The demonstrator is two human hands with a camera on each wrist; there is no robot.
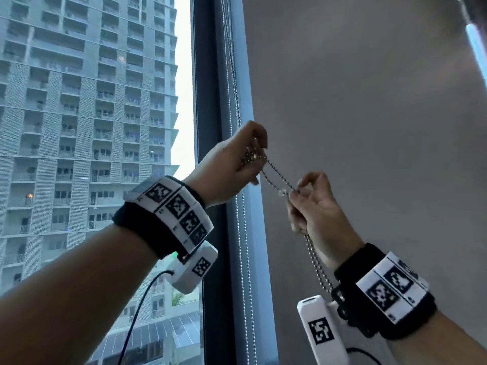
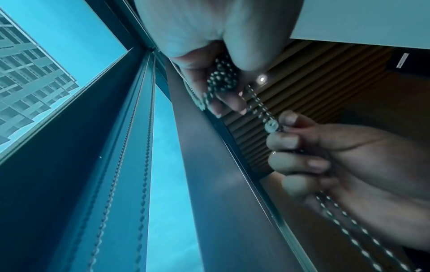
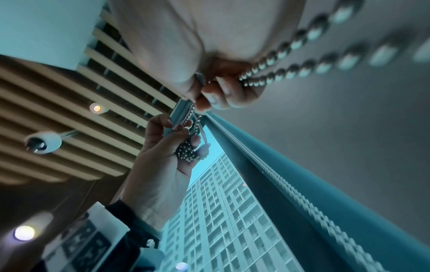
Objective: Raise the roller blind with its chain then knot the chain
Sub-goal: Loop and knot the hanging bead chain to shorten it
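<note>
The metal bead chain (image 1: pixel 276 176) runs down the window frame into my left hand (image 1: pixel 254 154), which grips a bunched coil of it. A short doubled stretch spans to my right hand (image 1: pixel 299 192), which pinches it beside a clear connector bead (image 1: pixel 282 192). The rest hangs from my right fist as a doubled strand (image 1: pixel 317 264). In the left wrist view the coil (image 2: pixel 221 79) sits under my left hand's fingers (image 2: pixel 229 103), with the connector (image 2: pixel 271 127) at the right hand (image 2: pixel 302 147). The right wrist view shows the strand (image 3: pixel 302 62) leaving my right hand (image 3: pixel 216 93).
The window pane (image 1: pixel 92 127) on the left is uncovered and shows a tower block. A dark frame post (image 1: pixel 208 101) stands behind the hands. Another bead chain (image 1: pixel 243 259) hangs along the frame. A flat grey surface (image 1: pixel 369 101) fills the right side.
</note>
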